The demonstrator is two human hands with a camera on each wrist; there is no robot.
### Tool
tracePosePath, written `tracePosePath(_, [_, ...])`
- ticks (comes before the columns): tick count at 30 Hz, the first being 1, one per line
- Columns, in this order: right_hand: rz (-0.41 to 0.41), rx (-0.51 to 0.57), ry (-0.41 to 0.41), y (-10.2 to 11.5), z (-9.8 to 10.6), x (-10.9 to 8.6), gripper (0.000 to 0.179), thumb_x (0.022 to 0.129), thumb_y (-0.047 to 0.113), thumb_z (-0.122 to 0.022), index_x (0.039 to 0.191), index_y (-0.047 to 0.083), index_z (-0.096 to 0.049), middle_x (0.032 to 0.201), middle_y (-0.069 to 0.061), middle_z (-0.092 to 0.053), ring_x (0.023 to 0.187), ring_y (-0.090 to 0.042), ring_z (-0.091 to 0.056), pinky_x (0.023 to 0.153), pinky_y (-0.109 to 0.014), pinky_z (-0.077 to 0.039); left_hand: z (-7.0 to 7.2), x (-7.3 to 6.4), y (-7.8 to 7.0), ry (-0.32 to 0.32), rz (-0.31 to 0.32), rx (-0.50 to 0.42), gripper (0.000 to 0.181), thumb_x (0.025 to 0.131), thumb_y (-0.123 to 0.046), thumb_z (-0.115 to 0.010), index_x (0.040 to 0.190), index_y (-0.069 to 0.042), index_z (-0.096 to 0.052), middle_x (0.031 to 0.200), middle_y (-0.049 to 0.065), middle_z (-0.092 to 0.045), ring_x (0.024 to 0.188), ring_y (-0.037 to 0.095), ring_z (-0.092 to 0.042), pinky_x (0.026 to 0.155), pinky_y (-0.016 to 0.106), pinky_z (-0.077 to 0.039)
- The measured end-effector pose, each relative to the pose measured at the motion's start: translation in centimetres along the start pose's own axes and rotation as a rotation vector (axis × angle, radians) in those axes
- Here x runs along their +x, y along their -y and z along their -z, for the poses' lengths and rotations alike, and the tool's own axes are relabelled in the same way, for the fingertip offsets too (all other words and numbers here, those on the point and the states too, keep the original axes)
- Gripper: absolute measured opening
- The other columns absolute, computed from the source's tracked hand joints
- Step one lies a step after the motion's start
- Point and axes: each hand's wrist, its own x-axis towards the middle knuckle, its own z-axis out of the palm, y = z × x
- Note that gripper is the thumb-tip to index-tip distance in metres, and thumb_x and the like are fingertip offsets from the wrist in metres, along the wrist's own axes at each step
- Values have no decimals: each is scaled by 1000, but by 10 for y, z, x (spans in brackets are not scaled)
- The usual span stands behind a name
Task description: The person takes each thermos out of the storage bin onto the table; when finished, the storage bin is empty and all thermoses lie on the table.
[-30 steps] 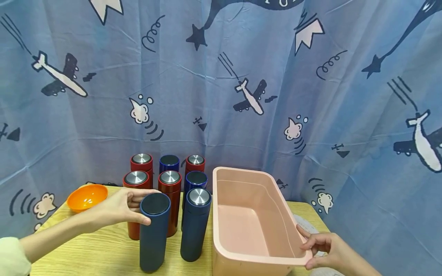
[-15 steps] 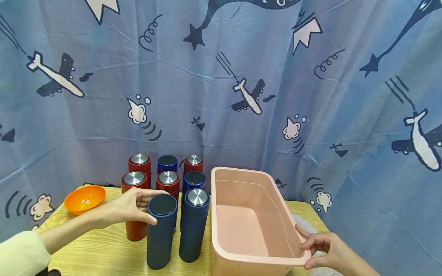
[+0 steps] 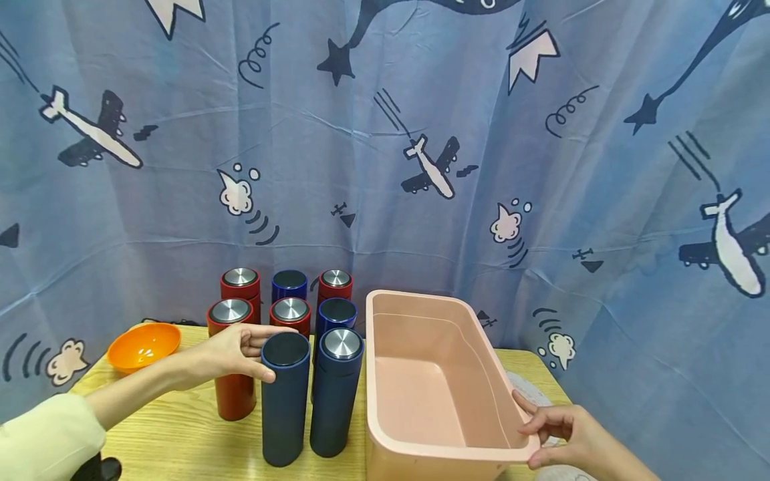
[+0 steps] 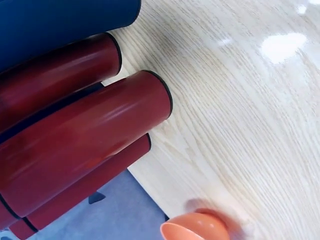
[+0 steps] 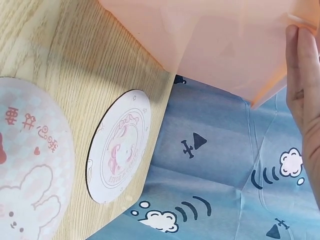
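My left hand (image 3: 231, 353) grips a dark blue thermos flask (image 3: 285, 401) with a black lid near its top, thumb on the near side and fingers behind. The flask stands upright, close beside a second dark blue thermos (image 3: 337, 401) with a silver lid. In the left wrist view a blue flask body (image 4: 65, 25) shows at the top left, and no fingers appear. On the right, my right hand (image 3: 565, 437) pinches the near right corner of a pink plastic bin's rim (image 3: 445, 451); its fingers overlap the bin edge in the right wrist view.
Behind stand several red flasks (image 3: 234, 394) and blue flasks (image 3: 337, 311). An orange bowl (image 3: 144, 346) sits at the table's left. Two round printed mats (image 5: 120, 145) (image 5: 30, 165) lie right of the bin. A blue patterned curtain (image 3: 385, 167) hangs behind the wooden table (image 3: 174, 434).
My left hand has moved the black-lidded flask right, up beside the silver-lidded dark blue one. The right hand keeps its hold on the bin rim. The head view has shifted slightly.
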Motion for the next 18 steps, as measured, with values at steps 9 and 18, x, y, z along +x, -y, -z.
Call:
tracePosePath(9, [47,-73,7,-2,2,3,21,88,-1,-65,108,2,-69,98,5,-70,82,-2,-62,69,-21,-56,1,0,5,-41,21,-16,72,83,-12,-74,142,9,-37,120,15,-65,108,24,-63,94,34,-50])
tracePosePath(18, [-193,91,21,4,5,-7,34,97,3,-53,131,-3,-54,144,22,-40,124,9,-41,92,-30,-51,-13,-22,10,-138,-16,8,76,87,-13,-71,142,15,-28,141,32,-39,130,42,-41,97,28,-47])
